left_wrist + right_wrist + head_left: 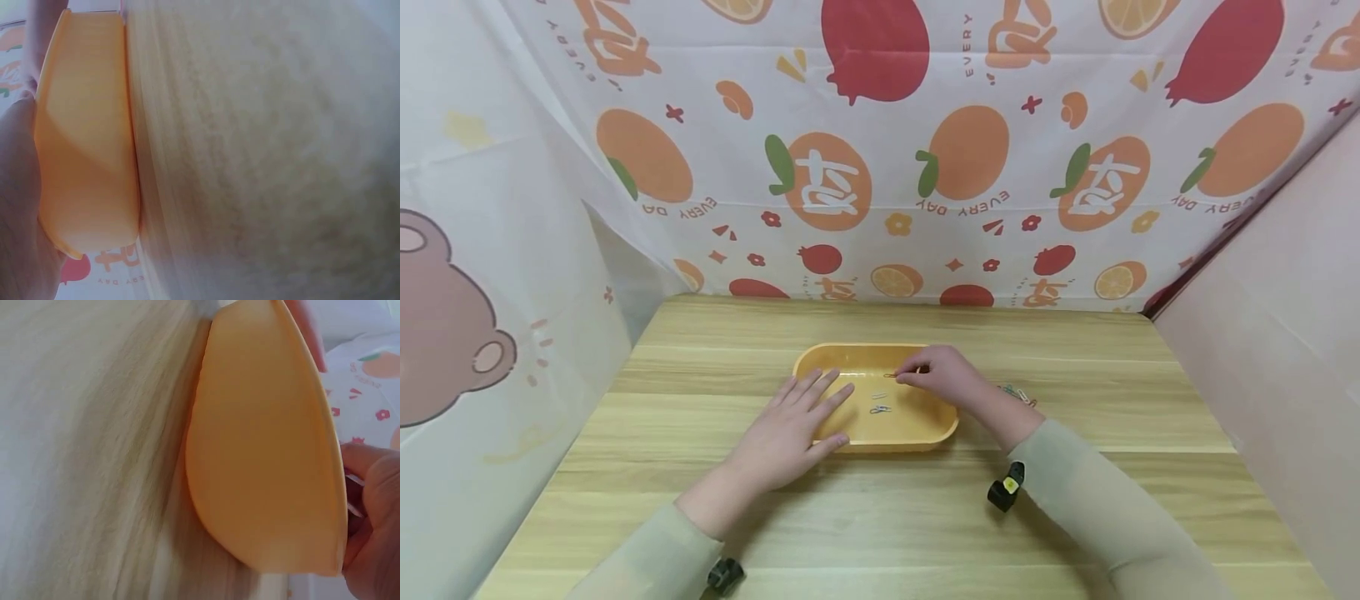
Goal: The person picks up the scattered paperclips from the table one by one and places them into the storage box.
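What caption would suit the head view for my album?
Left hand rests flat on a yellow tray; right hand pinches a paper clip above it.

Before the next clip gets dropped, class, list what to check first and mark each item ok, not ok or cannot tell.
1. Right hand pinches a paper clip over the tray: ok.
2. Left hand lies flat on the tray's near-left rim, steadying it: ok.
3. Tray sits flat on the table: ok.
4. Room in the tray beside the clips lying there: ok.
5. Spare clips lie right of the tray: ok.
6. Firmness of the pinch: cannot tell.
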Motion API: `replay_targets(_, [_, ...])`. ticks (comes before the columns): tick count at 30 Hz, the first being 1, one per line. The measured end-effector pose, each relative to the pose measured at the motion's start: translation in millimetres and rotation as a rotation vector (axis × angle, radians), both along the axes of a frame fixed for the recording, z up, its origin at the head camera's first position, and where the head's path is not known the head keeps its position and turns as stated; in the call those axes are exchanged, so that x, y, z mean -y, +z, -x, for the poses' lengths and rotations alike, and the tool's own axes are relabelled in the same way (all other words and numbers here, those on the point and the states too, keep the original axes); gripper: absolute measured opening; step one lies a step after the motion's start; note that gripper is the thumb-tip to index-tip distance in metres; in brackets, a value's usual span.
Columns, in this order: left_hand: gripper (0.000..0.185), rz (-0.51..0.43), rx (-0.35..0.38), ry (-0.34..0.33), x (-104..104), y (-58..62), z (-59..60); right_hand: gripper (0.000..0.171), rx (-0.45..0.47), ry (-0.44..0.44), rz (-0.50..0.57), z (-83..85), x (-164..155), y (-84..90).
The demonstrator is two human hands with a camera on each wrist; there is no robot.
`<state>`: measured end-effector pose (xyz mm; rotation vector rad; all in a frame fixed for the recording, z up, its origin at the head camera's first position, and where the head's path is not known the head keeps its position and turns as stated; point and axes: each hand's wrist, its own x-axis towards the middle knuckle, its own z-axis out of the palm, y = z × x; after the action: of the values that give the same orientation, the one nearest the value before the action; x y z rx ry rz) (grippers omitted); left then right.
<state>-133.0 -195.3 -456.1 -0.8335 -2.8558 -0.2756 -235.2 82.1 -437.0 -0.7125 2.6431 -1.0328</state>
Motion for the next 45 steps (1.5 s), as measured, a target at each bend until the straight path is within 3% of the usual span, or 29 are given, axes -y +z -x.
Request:
replay_targets(5, [0.069,0.01,0.006,0.001,0,-1.7,0.7,0.01,-0.003,0.027,-0.141,0.6,10,1.7])
replay_targets(12, [0.069,0.008,-0.005,-0.004,-2,-0.5,0.4,0.013,-0.115,0.107,-0.38,-0.1,19,-2.3])
replay_targets(20, [0.068,-0.004,-0.021,-0.008,-2,-0.9,1.1,0.012,-0.165,0.137,-0.524,-4.5,24,-3.7])
replay_targets(32, [0.069,-0.006,-0.028,-0.011,-2,-0.5,2.1,0.014,-0.236,0.128,-0.561,-6.2,24,-8.9])
replay_targets(38, [0.069,-0.001,-0.015,-0.009,-2,-0.1,1.6,0.014,-0.236,0.122,-0.527,-6.6,24,-7.3])
replay_targets(45, [0.069,-0.001,-0.013,-0.007,-1,-0.6,0.8,0.017,-0.215,0.069,-0.416,-6.4,23,-7.0])
